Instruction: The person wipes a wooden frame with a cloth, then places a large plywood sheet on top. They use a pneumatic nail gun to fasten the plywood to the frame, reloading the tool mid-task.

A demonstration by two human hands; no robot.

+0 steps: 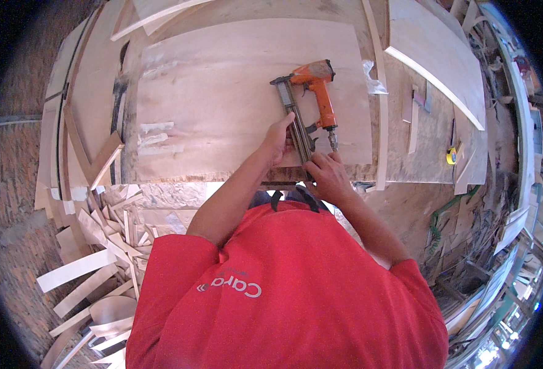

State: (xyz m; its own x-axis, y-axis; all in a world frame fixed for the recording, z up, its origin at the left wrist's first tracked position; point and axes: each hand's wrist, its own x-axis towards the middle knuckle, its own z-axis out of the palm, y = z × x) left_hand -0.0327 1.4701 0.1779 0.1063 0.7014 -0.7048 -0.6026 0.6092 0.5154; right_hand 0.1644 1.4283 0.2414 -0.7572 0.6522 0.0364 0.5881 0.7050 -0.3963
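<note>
Lying on its side on a plywood sheet [222, 104], an orange nail gun [311, 98] is being handled w/ both hands at approx. the centre of the view. Its long metal magazine [297, 126] is being run toward 6 o'clock, and is being touched by the left hand [277, 138] from the 9 o'clock side, fingers curled loosely against it. The magazine's lower end is being pinched by the right hand [326, 175], fingertips pressed together on it, at about 5 o'clock from the gun body. The sheet is being carried by a bench [431, 141] strewn w/ thin wood strips [382, 104]. A yellow tape measure [451, 155] is being left well apart at 3 o'clock, near the bench edge. Offcuts [99, 258] are being piled on the floor at 8 o'clock. A red shirt [283, 295] is being worn, filling the 6 o'clock part.
</note>
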